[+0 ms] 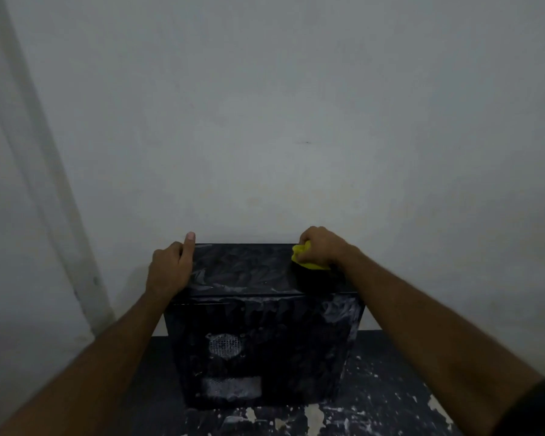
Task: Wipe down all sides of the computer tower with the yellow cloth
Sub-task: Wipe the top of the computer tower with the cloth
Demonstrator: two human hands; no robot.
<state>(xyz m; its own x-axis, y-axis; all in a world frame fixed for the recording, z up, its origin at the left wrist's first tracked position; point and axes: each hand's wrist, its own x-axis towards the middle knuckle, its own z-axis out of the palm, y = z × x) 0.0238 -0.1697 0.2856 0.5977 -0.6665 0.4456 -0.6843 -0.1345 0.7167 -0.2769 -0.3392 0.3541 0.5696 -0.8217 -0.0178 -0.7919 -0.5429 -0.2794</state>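
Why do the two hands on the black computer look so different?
The right hand is bunched around the yellow cloth; the left hand holds nothing. The right hand sits at the far right corner of the computer tower's top; the left hand rests along its left edge, one finger pointing straight ahead. Both touch the tower's dusty top.

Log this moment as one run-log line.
right hand: bunches yellow cloth on computer tower top, far right | left hand: braces left edge | dust smears visible
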